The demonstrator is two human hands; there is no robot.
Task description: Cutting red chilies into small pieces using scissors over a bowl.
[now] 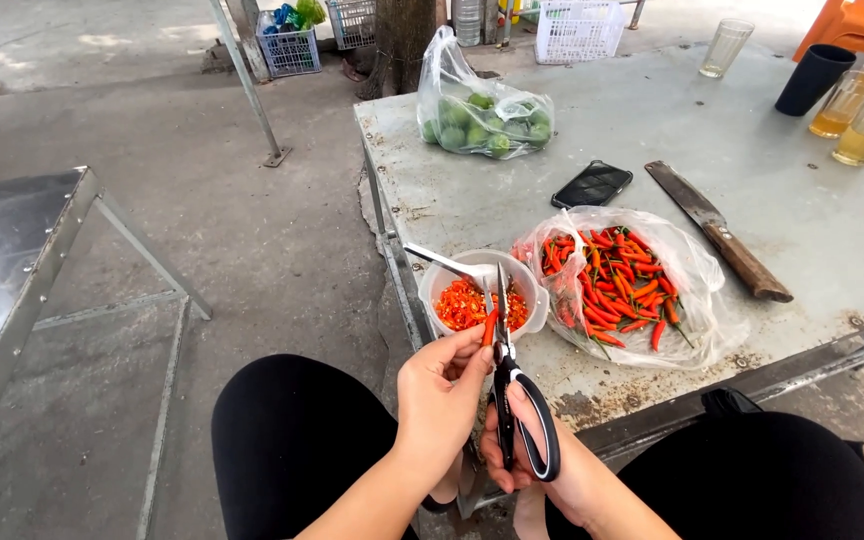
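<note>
My left hand [440, 392] pinches a red chili [490, 326] over a small white plastic bowl [530, 283] that holds chopped red chili and a metal spoon [442, 260]. My right hand [524, 448] grips black-handled scissors [505, 370], its fingers through the loops. The blades point up across the chili and look almost closed. Just right of the bowl lies an open clear plastic bag of whole red chilies [617, 285].
The bowl sits at the near left corner of a worn metal table [802, 210]. On it lie a bag of green limes [482, 115], a black phone [593, 184], a wooden-handled cleaver [717, 230], a black cup [814, 78] and glasses of yellow drink [857, 112]. A metal bench [12, 270] stands left.
</note>
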